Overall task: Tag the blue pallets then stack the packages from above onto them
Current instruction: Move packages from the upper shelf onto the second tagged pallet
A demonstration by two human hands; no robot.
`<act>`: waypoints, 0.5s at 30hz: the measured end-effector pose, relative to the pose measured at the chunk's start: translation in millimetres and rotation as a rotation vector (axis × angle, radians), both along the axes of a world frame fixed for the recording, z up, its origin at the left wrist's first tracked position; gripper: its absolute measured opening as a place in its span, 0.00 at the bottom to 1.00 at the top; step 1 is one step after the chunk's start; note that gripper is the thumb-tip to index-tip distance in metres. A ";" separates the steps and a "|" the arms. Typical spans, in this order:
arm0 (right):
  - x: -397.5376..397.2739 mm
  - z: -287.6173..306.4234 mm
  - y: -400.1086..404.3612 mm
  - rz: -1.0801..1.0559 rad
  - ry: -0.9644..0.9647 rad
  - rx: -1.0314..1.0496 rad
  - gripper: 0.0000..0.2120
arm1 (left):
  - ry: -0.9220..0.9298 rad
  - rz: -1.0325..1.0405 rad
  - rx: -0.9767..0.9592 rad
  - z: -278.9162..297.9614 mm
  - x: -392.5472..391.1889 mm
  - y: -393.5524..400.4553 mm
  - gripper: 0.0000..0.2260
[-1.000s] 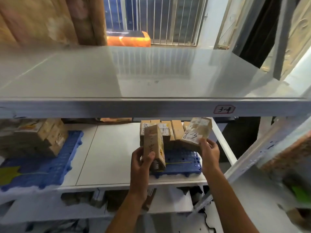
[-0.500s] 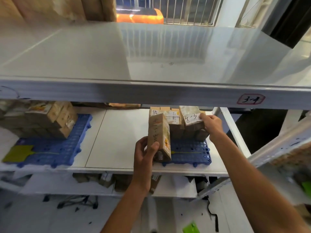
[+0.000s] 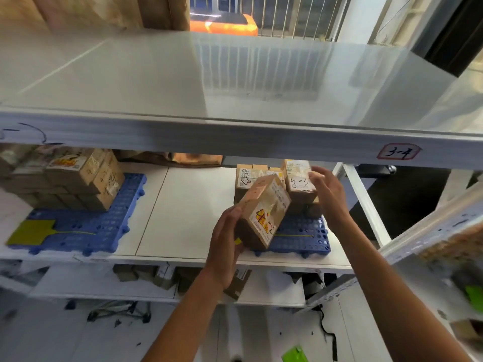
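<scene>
Cardboard, taped and marked in pen — the tilted package (image 3: 264,212) sits in the left hand (image 3: 224,246), fingers curled round its lower left side, above the front of the right blue pallet (image 3: 300,237). At about two o'clock from it, the right hand (image 3: 329,194) hovers with straight fingers beside the package marked 4-3 (image 3: 298,180) atop the stack. A good placement would likely level the tilted package first, then seat it flush against its neighbours — edges square, written face outward.
</scene>
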State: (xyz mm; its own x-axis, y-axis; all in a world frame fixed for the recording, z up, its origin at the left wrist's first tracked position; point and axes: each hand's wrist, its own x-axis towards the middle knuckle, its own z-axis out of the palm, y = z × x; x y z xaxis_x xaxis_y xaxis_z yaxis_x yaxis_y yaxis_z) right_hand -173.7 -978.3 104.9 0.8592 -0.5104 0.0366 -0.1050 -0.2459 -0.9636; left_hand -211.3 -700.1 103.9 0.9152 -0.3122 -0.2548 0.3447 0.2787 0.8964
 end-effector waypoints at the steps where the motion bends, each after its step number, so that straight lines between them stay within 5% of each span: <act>1: -2.4 6.5 6.8 0.157 0.013 0.134 0.18 | 0.021 -0.035 0.012 4.3 8.1 -0.7 0.26; 5: -3.1 24.9 16.6 0.400 0.066 0.281 0.15 | 0.146 -0.110 -0.005 25.9 50.6 -13.9 0.24; 15: 34.6 33.6 11.7 -0.177 0.194 0.029 0.30 | -0.375 0.005 0.536 31.5 126.1 -68.2 0.20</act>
